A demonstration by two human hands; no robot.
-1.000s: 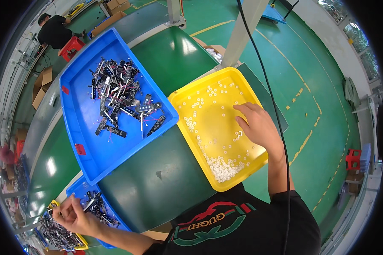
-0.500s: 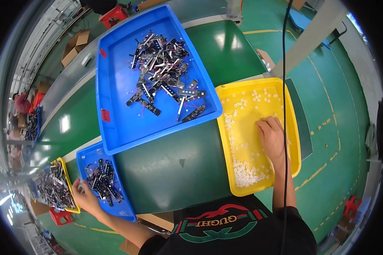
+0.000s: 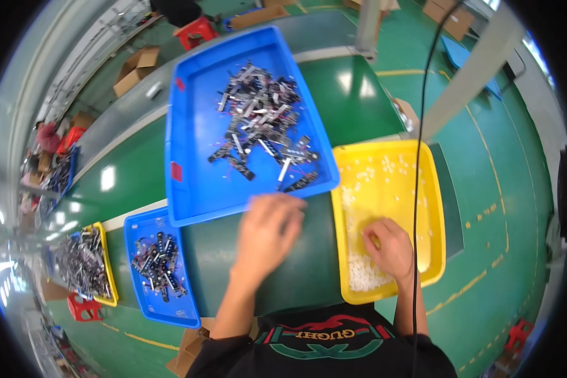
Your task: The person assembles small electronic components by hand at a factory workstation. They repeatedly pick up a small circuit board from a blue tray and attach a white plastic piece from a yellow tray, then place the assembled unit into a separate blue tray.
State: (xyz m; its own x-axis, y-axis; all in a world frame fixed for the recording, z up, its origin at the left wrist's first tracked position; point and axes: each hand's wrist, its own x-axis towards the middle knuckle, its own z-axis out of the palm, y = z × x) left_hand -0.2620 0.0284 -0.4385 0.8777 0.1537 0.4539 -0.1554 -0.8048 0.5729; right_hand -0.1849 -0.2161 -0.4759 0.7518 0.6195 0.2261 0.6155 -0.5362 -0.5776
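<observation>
My left hand (image 3: 268,233) is smeared by motion above the green table, just short of the big blue tray's (image 3: 233,217) near edge. Whether its fingers hold anything I cannot make out. Dark strip-shaped electronic parts (image 3: 258,107) with thin wires lie heaped in that tray. Over the yellow tray (image 3: 439,208) my right hand (image 3: 392,252) has thumb and fingertips drawn together in a pinch; anything between them is too small to see. Small white ring-like pieces (image 3: 364,276) are piled in the yellow tray's near left corner, with more scattered toward its far end.
A smaller blue tray (image 3: 134,252) of similar dark parts stands at the left, beside a yellow-rimmed bin (image 3: 109,268) full of them. A black cable (image 3: 418,164) hangs down across the yellow tray. Behind it rises a pale post (image 3: 469,72).
My left hand has swung right from the small blue tray to the big blue tray's near edge. My right hand has come nearer within the yellow tray. The view has shifted slightly.
</observation>
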